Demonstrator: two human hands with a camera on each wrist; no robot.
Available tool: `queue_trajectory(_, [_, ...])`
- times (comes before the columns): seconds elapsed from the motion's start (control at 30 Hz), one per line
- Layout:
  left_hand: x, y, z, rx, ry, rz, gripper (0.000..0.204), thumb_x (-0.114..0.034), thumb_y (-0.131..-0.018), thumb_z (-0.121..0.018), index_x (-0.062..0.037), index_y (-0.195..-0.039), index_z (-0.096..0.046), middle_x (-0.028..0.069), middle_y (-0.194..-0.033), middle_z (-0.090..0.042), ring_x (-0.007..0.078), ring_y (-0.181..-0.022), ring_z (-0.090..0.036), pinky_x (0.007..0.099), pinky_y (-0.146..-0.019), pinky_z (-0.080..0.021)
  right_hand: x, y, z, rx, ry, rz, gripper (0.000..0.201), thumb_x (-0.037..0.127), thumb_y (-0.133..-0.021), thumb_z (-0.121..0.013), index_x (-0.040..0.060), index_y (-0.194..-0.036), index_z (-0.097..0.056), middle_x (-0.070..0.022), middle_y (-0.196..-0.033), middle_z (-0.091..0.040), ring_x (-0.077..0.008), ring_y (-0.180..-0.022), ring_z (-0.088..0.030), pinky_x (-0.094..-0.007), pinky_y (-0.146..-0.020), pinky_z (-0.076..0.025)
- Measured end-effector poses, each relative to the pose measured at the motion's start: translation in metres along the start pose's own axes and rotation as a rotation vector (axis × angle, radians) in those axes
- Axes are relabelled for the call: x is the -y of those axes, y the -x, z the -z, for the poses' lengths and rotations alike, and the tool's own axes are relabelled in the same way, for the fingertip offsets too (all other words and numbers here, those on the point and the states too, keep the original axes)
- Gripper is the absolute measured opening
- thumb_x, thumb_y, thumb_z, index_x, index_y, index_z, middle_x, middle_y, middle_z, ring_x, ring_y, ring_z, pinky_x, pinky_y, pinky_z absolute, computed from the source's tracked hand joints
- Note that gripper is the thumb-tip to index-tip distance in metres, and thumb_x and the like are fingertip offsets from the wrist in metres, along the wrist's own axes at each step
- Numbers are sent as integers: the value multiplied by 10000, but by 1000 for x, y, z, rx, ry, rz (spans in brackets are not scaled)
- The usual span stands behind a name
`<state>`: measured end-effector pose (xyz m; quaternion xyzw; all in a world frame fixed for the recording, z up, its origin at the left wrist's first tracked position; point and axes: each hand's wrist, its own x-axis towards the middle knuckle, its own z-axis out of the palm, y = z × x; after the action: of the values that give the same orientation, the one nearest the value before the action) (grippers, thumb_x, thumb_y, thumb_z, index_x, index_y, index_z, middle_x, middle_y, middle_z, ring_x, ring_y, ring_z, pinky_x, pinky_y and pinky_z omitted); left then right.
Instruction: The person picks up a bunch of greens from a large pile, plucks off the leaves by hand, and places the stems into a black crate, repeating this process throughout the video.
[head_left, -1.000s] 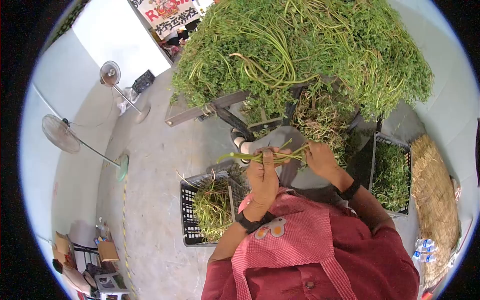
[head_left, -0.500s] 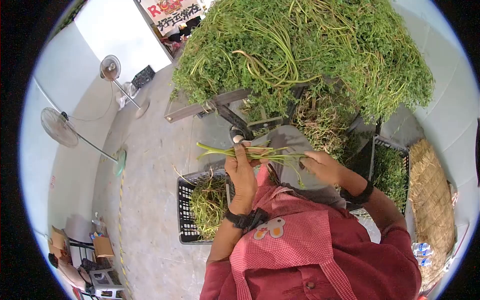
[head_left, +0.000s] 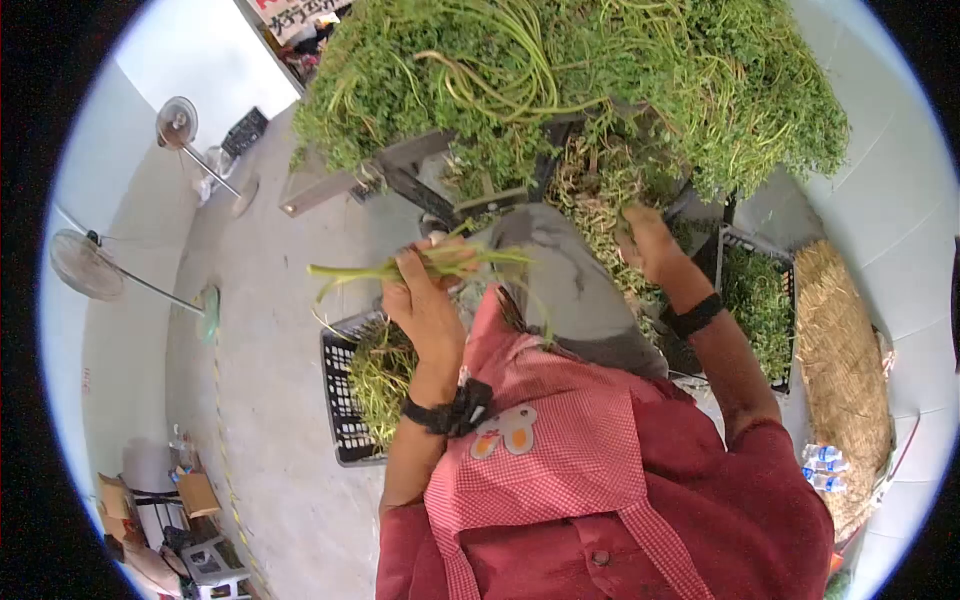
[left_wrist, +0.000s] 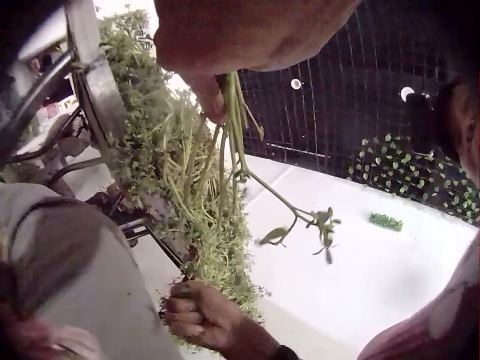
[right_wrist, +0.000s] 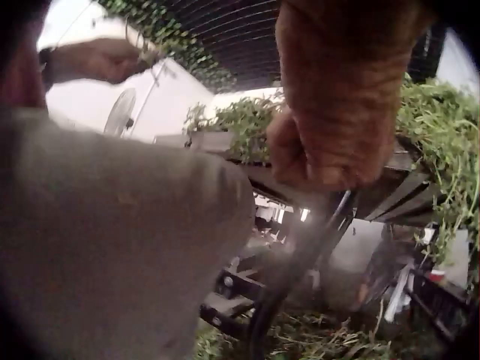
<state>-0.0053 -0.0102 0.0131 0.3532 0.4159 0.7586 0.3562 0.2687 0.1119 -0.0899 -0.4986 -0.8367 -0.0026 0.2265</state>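
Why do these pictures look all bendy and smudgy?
Head view: round picture with black corners, the pale grey wall bowed, probably by a wide lens, and the bare right hand a bit blurry; left wrist view: smooth white surface very bright, corners dark; right wrist view: grey trouser leg soft and out of focus.

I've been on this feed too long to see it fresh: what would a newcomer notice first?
Likely the great mound of green stems heaped on the table ahead. Next, the left hand gripping a small bunch of stems above the black crate, and the pink checked apron below.
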Motion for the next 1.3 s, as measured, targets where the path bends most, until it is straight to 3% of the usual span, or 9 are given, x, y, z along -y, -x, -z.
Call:
queue_trajectory(0.1, [7,-2,2,-20,72,64,359,-298,-968,-342,42,-962,-456,229,-905,-607,280,-790,-640,368,-678,-556,30,-1,42,208,-1141,-82,211,105,-813,-509,2,-996,-528,-73,-745,-515,-174,-615,-511,-289,-477,-398])
queue_trajectory(0.3, [11,-6,6,-33,158,118,321,-281,-968,-351,23,-978,-452,200,-898,-610,291,-827,-634,376,-702,-555,89,16,60,475,-1604,-438,278,250,-887,-538,54,-1084,-532,63,-633,-433,-19,-492,-376,-176,-393,-230])
queue_trajectory(0.5, [16,-5,5,-25,169,119,309,-283,-965,-364,14,-979,-451,192,-904,-613,288,-824,-635,382,-702,-555,115,26,68,481,-1337,-381,270,293,-871,-575,65,-1007,-623,31,-622,-512,-17,-527,-423,-202,-432,-311])
queue_trajectory(0.57, [17,-5,7,32,177,91,325,-292,-957,-389,21,-1017,-452,215,-936,-604,295,-852,-625,369,-712,-552,123,27,62,282,-1033,-6,267,197,-856,-593,-6,-1029,-600,-12,-764,-606,-60,-673,-527,-223,-620,-438])
queue_trajectory(0.67, [16,-4,7,39,172,88,326,-293,-957,-390,20,-1020,-455,216,-939,-604,296,-855,-623,372,-713,-551,128,26,67,394,-1048,-108,247,180,-819,-626,-23,-960,-630,-50,-869,-647,-84,-813,-554,-250,-765,-442])
queue_trajectory(1.0, [12,1,6,26,202,157,320,-288,-953,-401,19,-1013,-470,211,-946,-607,285,-843,-626,374,-698,-552,96,22,19,63,-905,-331,233,206,-808,-580,-8,-893,-615,-102,-808,-656,-171,-640,-598,-277,-571,-458])
queue_trajectory(1.1, [10,0,8,61,209,170,311,-280,-953,-403,17,-1003,-480,205,-920,-617,278,-824,-632,366,-673,-556,69,20,29,218,-2051,-585,122,129,-805,-578,10,-834,-575,-114,-911,-645,-200,-712,-619,-231,-530,-438])
queue_trajectory(1.23, [12,6,1,132,187,232,312,-284,-954,-397,11,-1000,-487,193,-872,-632,274,-770,-641,356,-640,-555,73,15,56,142,-2113,-551,71,60,-844,-548,0,-859,-514,-135,-1071,-582,-178,-835,-608,-186,-489,-388])
queue_trajectory(1.3, [11,8,-3,139,149,244,315,-289,-953,-398,10,-1002,-486,190,-859,-635,276,-757,-644,354,-629,-553,79,8,57,-20,-1279,10,124,132,-879,-525,14,-916,-525,-116,-991,-604,-155,-801,-600,-176,-475,-359])
